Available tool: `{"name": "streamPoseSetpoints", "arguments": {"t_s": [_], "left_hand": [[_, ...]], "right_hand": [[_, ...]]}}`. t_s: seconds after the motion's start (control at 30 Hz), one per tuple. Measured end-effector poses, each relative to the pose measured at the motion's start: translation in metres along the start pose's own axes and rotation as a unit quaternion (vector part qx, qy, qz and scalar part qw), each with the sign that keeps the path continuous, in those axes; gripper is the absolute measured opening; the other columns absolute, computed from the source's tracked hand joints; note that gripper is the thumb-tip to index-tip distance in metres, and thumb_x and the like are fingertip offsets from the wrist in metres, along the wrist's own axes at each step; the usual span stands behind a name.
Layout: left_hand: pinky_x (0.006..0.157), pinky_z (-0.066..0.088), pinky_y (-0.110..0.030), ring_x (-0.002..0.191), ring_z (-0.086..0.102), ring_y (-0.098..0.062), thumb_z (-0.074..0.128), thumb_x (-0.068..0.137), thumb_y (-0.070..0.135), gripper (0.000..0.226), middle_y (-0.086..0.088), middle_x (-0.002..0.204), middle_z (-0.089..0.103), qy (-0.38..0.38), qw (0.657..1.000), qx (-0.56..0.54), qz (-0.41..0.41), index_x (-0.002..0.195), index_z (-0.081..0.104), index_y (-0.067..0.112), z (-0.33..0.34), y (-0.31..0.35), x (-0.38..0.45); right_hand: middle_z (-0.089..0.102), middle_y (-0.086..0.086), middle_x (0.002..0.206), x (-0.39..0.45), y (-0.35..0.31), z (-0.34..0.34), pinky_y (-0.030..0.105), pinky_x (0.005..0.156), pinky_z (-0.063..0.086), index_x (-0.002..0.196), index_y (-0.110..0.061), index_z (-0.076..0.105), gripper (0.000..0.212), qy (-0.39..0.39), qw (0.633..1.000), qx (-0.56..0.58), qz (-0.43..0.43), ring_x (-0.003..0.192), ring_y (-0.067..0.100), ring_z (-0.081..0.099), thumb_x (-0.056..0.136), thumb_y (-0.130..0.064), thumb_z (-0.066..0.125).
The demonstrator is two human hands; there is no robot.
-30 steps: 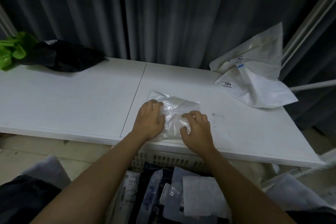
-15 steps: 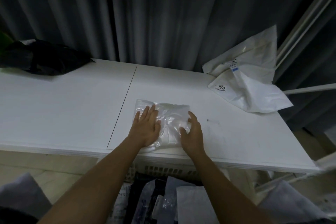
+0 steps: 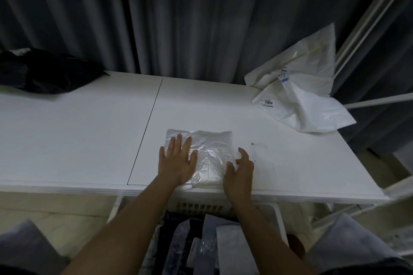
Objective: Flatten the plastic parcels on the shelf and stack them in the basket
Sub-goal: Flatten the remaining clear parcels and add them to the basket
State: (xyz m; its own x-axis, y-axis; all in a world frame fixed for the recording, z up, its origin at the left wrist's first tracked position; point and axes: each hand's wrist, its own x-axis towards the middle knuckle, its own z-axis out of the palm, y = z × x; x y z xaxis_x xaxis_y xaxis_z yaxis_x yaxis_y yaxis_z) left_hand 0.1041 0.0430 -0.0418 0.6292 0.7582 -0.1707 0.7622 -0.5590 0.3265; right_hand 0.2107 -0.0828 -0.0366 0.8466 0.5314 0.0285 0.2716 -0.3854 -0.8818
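A clear plastic parcel (image 3: 211, 154) lies flat on the white shelf (image 3: 89, 131) near its front edge. My left hand (image 3: 176, 161) presses flat on the parcel's left half with fingers straight and spread. At the parcel's right edge is my right hand (image 3: 240, 168), fingers loosely bent; whether they touch the plastic I cannot tell. Below the shelf's front edge stands the white basket (image 3: 199, 206), with several flattened parcels (image 3: 225, 241) stacked in it.
Two white plastic parcels (image 3: 301, 96), one labelled 7004, lie crumpled at the shelf's back right. A black plastic parcel (image 3: 47, 73) sits at the back left. Grey curtains hang behind the shelf. A white frame rail (image 3: 380, 100) runs at the right.
Both hands slid outward across the clear parcel, which now lies flatter and more square. My left hand went from curled to flat. My right hand has moved to the parcel's right edge.
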Motion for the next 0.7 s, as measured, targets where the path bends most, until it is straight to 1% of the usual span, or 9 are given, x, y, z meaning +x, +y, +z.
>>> {"name": "streamPoseSetpoints", "arguments": {"t_s": [0.1, 0.2, 0.27, 0.3, 0.37, 0.43, 0.53, 0.63, 0.7], "left_hand": [[0.118, -0.007, -0.048, 0.146, -0.016, -0.021, 0.009, 0.100, 0.048, 0.058, -0.004, 0.159, -0.016, 0.004, 1.000, 0.019, -0.001, 0.152, -0.006, 0.026, 0.003, 0.001, -0.001], [0.118, -0.008, -0.049, 0.146, -0.017, -0.022, 0.007, 0.100, 0.048, 0.059, -0.005, 0.159, -0.017, 0.010, 0.999, 0.035, -0.008, 0.152, -0.009, 0.025, 0.006, 0.003, -0.002], [0.117, -0.008, -0.049, 0.145, -0.019, -0.023, 0.007, 0.100, 0.048, 0.059, -0.006, 0.158, -0.019, 0.009, 0.999, 0.047, -0.014, 0.151, -0.012, 0.024, 0.007, 0.005, -0.002], [0.117, -0.008, -0.049, 0.145, -0.019, -0.023, 0.008, 0.101, 0.047, 0.059, -0.006, 0.158, -0.020, 0.008, 0.998, 0.055, -0.014, 0.151, -0.013, 0.024, 0.007, 0.006, -0.003], [0.117, -0.009, -0.050, 0.145, -0.020, -0.023, 0.009, 0.102, 0.046, 0.058, -0.007, 0.158, -0.020, 0.007, 0.998, 0.058, -0.014, 0.151, -0.014, 0.024, 0.008, 0.007, -0.004], [0.118, -0.008, -0.049, 0.146, -0.017, -0.022, 0.006, 0.102, 0.042, 0.055, -0.005, 0.159, -0.017, 0.013, 0.999, 0.039, -0.014, 0.151, -0.010, 0.025, 0.005, 0.009, -0.005], [0.117, -0.008, -0.048, 0.146, -0.016, -0.023, 0.006, 0.102, 0.040, 0.054, -0.006, 0.159, -0.015, 0.018, 0.998, 0.054, -0.008, 0.152, -0.006, 0.025, -0.002, 0.011, -0.003], [0.116, -0.012, -0.048, 0.146, -0.018, -0.024, 0.007, 0.100, 0.041, 0.057, -0.007, 0.159, -0.018, 0.029, 0.992, 0.119, 0.030, 0.153, -0.005, 0.022, -0.007, 0.013, 0.002], [0.115, -0.014, -0.048, 0.146, -0.018, -0.024, 0.002, 0.091, 0.043, 0.065, -0.006, 0.159, -0.016, 0.037, 0.987, 0.141, 0.064, 0.153, -0.003, 0.023, -0.010, 0.013, 0.006]], "right_hand": [[0.042, 0.011, 0.134, 0.000, -0.007, -0.001, 0.039, 0.101, 0.032, 0.141, -0.019, 0.040, 0.046, 0.034, 0.987, -0.159, -0.005, 0.119, 0.025, 0.039, 0.096, -0.013, 0.049], [0.050, 0.011, 0.134, 0.002, -0.030, 0.005, 0.048, 0.101, 0.034, 0.132, -0.017, 0.053, 0.045, 0.068, 0.939, -0.262, -0.213, 0.124, 0.028, 0.041, 0.087, -0.015, 0.046], [0.050, 0.011, 0.139, 0.005, -0.048, 0.013, 0.051, 0.107, 0.031, 0.132, -0.015, 0.054, 0.050, 0.005, 0.894, -0.326, -0.309, 0.133, 0.030, 0.040, 0.087, -0.025, 0.034], [0.043, 0.011, 0.146, 0.008, -0.056, 0.017, 0.051, 0.113, 0.023, 0.138, -0.014, 0.048, 0.053, -0.055, 0.874, -0.361, -0.322, 0.140, 0.029, 0.031, 0.090, -0.029, 0.030], [0.016, 0.007, 0.160, 0.018, -0.059, 0.022, 0.046, 0.119, 0.001, 0.150, -0.015, 0.026, 0.054, -0.181, 0.845, -0.418, -0.281, 0.148, 0.024, 0.004, 0.099, -0.033, 0.029], [0.002, 0.004, 0.162, 0.027, -0.050, 0.025, 0.046, 0.118, -0.007, 0.153, -0.017, 0.011, 0.056, -0.230, 0.823, -0.463, -0.233, 0.148, 0.022, -0.009, 0.102, -0.035, 0.025], [-0.005, 0.006, 0.162, 0.031, -0.035, 0.029, 0.050, 0.116, -0.012, 0.154, -0.015, 0.004, 0.058, -0.223, 0.798, -0.513, -0.226, 0.147, 0.022, -0.013, 0.102, -0.039, 0.015], [-0.007, 0.010, 0.161, 0.027, -0.031, 0.034, 0.050, 0.113, -0.018, 0.153, -0.010, 0.001, 0.071, -0.211, 0.780, -0.540, -0.234, 0.147, 0.023, -0.015, 0.094, -0.048, -0.008], [-0.008, 0.012, 0.161, 0.027, -0.031, 0.036, 0.050, 0.112, -0.019, 0.153, -0.007, -0.001, 0.070, -0.221, 0.770, -0.552, -0.232, 0.147, 0.025, -0.015, 0.096, -0.049, -0.004]]}}
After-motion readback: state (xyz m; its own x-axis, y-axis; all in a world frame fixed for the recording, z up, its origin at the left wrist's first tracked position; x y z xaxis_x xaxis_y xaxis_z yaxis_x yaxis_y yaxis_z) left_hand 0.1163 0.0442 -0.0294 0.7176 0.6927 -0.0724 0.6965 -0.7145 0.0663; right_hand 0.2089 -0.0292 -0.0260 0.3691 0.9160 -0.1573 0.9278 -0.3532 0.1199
